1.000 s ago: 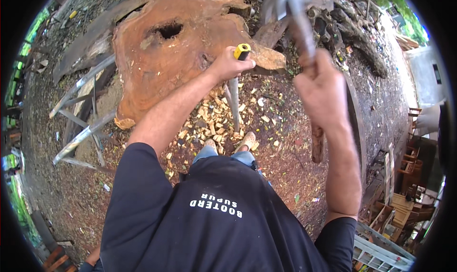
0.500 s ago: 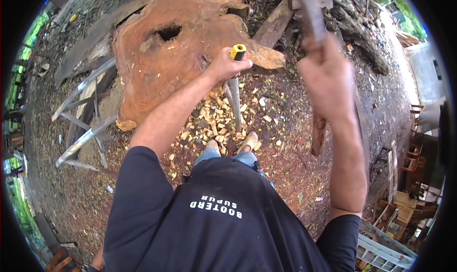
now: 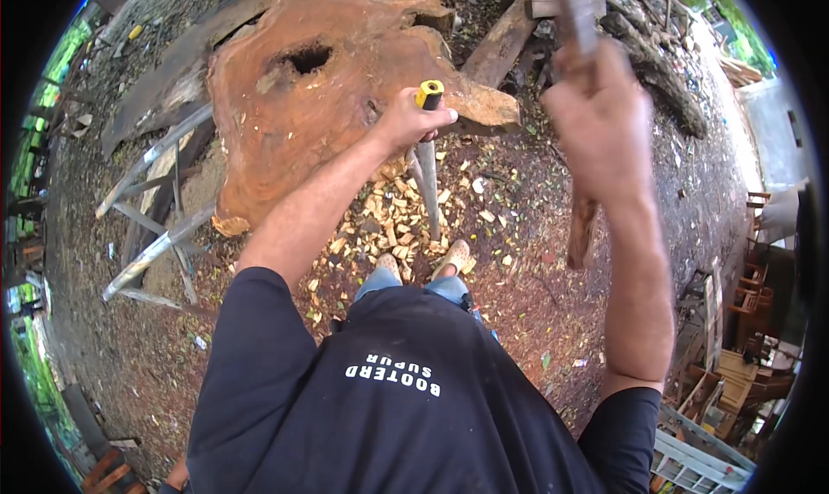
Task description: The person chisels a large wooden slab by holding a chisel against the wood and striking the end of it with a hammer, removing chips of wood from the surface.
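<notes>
My left hand (image 3: 404, 124) is closed around a chisel (image 3: 429, 95) with a yellow-and-black handle, upright at the near right edge of a big reddish-brown wood slab (image 3: 302, 140). The fist and slab hide the chisel's blade. Raised to the right, my right hand (image 3: 604, 136) grips a long wooden-handled tool (image 3: 583, 231). The handle's butt hangs below the fist, while the upper part runs past the top edge, so its head is out of view. Pale wood chips (image 3: 393, 222) lie on the ground below the slab.
Metal trestle legs (image 3: 160, 256) jut out at the slab's left. Beyond the slab's right side lie a thick timber (image 3: 501, 45) and rough logs (image 3: 665, 79). Wooden furniture pieces (image 3: 734, 373) and a pale ladder-like frame (image 3: 699, 459) stand at the right. My clogs (image 3: 458, 254) are beside the chips.
My right hand has shifted slightly right and upward with the wooden-handled tool. The tool's upper end has left the frame. My left hand and the chisel keep their place.
</notes>
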`<move>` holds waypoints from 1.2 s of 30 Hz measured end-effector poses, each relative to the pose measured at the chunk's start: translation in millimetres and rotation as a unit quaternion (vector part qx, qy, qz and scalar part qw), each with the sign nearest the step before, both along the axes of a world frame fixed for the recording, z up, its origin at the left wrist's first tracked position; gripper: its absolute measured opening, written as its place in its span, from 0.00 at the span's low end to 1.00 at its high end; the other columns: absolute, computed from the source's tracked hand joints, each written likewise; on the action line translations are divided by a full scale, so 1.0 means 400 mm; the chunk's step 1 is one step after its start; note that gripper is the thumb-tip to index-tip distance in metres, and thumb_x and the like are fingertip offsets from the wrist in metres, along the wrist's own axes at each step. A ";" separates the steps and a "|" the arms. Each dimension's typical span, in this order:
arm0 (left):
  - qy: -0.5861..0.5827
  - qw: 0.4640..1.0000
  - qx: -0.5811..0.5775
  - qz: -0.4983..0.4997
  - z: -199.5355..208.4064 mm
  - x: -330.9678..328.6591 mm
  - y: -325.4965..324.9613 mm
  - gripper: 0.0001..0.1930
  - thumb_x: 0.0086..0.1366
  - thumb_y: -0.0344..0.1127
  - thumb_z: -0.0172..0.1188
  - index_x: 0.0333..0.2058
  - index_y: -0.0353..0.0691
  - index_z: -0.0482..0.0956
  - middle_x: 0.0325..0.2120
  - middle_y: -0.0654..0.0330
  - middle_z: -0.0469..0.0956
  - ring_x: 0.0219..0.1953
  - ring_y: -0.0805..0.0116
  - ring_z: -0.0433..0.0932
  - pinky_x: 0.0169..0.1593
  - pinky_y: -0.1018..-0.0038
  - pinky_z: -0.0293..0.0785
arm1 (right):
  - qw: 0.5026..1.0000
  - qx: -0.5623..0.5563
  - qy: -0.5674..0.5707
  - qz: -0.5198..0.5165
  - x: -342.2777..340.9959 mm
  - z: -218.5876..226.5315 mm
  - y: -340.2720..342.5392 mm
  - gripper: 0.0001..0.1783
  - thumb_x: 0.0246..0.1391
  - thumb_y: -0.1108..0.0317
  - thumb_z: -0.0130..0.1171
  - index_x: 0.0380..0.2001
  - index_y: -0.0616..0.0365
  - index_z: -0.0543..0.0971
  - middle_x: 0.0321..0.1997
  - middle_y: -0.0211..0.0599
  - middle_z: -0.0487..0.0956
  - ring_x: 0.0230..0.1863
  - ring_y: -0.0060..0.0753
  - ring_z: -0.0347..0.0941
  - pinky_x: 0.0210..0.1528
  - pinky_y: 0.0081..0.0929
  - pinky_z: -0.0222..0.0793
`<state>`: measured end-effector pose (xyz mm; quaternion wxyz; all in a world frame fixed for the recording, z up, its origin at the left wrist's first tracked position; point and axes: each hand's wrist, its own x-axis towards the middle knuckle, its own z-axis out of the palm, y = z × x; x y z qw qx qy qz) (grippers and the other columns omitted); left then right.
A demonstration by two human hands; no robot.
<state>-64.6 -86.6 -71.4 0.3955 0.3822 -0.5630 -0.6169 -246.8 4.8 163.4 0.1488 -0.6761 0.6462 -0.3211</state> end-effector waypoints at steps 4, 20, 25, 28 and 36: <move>0.021 1.000 -0.009 0.000 0.002 -0.013 -0.001 0.12 0.58 0.34 0.71 0.26 0.42 0.74 0.19 0.68 0.74 0.19 0.79 0.71 0.24 0.79 0.68 | 0.994 -0.106 -0.017 -0.013 0.021 -0.084 0.004 0.16 0.49 0.68 0.58 0.36 0.66 0.65 0.23 0.51 0.78 0.24 0.49 0.79 0.31 0.47 0.76; 0.032 0.999 0.007 0.017 -0.019 -0.030 -0.001 0.12 0.59 0.35 0.70 0.22 0.43 0.76 0.15 0.71 0.71 0.18 0.80 0.70 0.23 0.77 0.65 | 0.988 0.041 0.144 0.023 0.029 -0.175 0.020 0.16 0.52 0.66 0.55 0.40 0.68 0.69 0.26 0.52 0.80 0.29 0.54 0.81 0.36 0.47 0.76; -0.015 0.999 -0.019 0.023 -0.038 -0.020 -0.017 0.11 0.58 0.36 0.70 0.24 0.41 0.76 0.16 0.69 0.73 0.19 0.78 0.72 0.25 0.76 0.69 | 0.964 0.187 0.177 0.068 0.012 -0.173 0.010 0.18 0.50 0.64 0.57 0.40 0.68 0.71 0.29 0.59 0.81 0.34 0.60 0.81 0.42 0.50 0.76; -0.031 0.999 -0.011 0.036 -0.046 0.002 -0.010 0.11 0.58 0.38 0.69 0.24 0.41 0.77 0.17 0.67 0.75 0.20 0.78 0.74 0.25 0.75 0.70 | 0.992 0.080 0.090 0.030 0.005 -0.088 0.002 0.09 0.53 0.72 0.54 0.38 0.59 0.69 0.24 0.34 0.75 0.18 0.24 0.70 0.19 0.28 0.70; -0.074 0.991 -0.107 0.006 -0.121 0.004 -0.032 0.11 0.57 0.41 0.70 0.36 0.43 0.83 0.27 0.60 0.83 0.31 0.69 0.83 0.36 0.70 0.79 | 0.946 0.184 0.244 0.111 0.008 -0.326 0.006 0.16 0.50 0.64 0.56 0.37 0.66 0.70 0.25 0.58 0.80 0.30 0.59 0.80 0.37 0.51 0.76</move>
